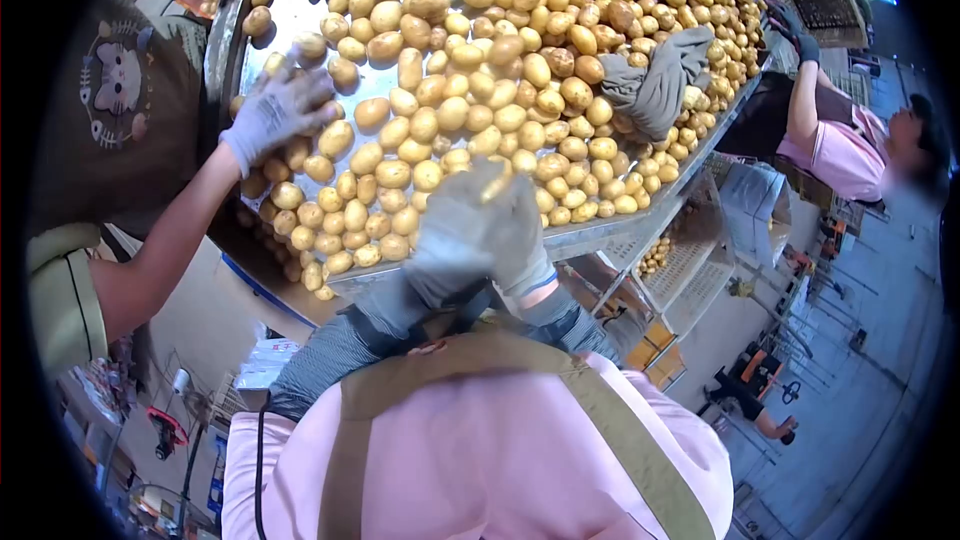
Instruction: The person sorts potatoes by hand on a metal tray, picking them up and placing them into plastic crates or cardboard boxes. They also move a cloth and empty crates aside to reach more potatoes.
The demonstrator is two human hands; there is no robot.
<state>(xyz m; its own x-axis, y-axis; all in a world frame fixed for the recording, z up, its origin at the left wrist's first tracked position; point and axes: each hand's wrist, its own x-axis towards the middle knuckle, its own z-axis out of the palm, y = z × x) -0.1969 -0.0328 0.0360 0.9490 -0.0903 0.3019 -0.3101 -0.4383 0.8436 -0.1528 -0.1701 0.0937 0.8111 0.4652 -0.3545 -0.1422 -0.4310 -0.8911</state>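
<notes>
My left hand (455, 240), in a grey glove, is at the near edge of a metal sorting table (590, 240), smeared by motion, so its fingers are hard to read. Close against it is my right hand (518, 240), also gloved, with its fingers curled in. A small yellow potato (495, 188) shows at the fingertips where the two hands meet, and the right fingers appear closed on it. Many loose potatoes (455, 112) lie around and beyond both hands. A crumpled grey cloth (660, 85) rests on the potatoes to the right.
At left, a co-worker's gloved hand (278, 112) lies spread over potatoes near bare metal (290, 20). Another person in a pink shirt (835, 155) stands at the right side of the table. Plastic crates (690, 270) sit below the right edge.
</notes>
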